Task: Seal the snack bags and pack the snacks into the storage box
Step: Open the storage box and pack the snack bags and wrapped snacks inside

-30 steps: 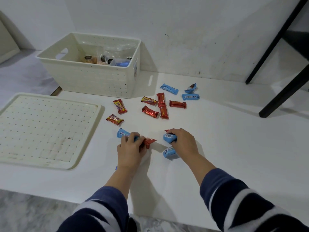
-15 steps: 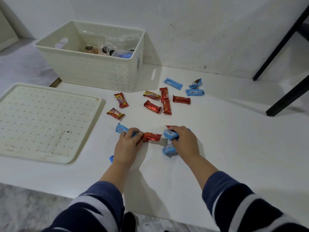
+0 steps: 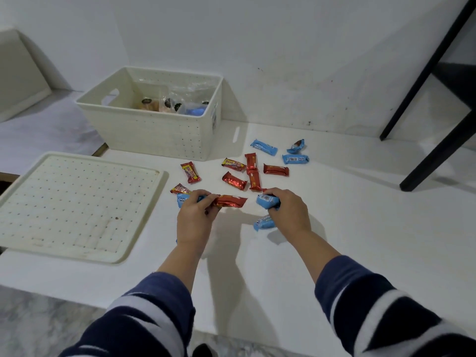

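My left hand [image 3: 196, 218] grips a red snack bar [image 3: 230, 201] and a blue snack packet [image 3: 183, 199], both lifted off the white table [image 3: 360, 228]. My right hand [image 3: 288, 210] grips a blue packet [image 3: 268, 200] at its fingertips and another blue packet [image 3: 264, 222] under the palm. Several red and blue snacks lie loose behind my hands, among them a red bar [image 3: 234, 180] and a blue bar [image 3: 264, 147]. The cream storage box [image 3: 154, 132] stands at the back left and holds clear snack bags [image 3: 177, 101].
The box's perforated cream lid [image 3: 74, 204] lies flat at the left of the table. Black metal legs [image 3: 427, 73] slant down at the right. A white wall stands close behind the table. The table's front edge runs under my forearms.
Both hands have risen off the table with their snacks. The red bar now sticks out further from my left hand. The camera has tilted up and drawn back.
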Demonstrator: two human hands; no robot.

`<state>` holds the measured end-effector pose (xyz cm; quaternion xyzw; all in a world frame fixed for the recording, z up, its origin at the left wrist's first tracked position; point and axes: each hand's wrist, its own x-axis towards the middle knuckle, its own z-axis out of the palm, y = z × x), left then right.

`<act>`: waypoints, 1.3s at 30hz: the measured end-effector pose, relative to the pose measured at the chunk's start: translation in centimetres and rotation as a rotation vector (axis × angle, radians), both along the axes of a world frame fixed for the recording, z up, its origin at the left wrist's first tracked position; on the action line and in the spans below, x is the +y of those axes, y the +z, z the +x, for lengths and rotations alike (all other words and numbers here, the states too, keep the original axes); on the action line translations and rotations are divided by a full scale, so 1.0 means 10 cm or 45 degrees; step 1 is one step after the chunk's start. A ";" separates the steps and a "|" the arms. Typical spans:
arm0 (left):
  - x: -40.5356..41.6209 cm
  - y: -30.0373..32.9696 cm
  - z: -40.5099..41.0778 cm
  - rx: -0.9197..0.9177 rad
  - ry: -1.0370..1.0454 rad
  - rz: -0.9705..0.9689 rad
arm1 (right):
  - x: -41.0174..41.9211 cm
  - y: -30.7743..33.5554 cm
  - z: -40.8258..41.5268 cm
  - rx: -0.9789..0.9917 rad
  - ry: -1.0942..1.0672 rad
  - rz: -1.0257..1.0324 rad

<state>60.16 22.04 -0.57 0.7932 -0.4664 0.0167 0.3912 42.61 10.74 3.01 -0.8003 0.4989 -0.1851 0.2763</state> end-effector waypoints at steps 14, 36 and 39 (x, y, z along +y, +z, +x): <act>-0.17 1.62 1.00 -0.090 0.114 -0.344 | -0.26 1.49 1.08 -0.234 0.132 -0.320; -1.70 1.43 4.42 0.214 -0.193 0.141 | -1.17 1.23 4.53 -0.137 0.011 -0.040; -1.78 1.28 4.55 0.181 -0.272 0.396 | -1.23 1.00 4.70 -0.019 0.045 0.093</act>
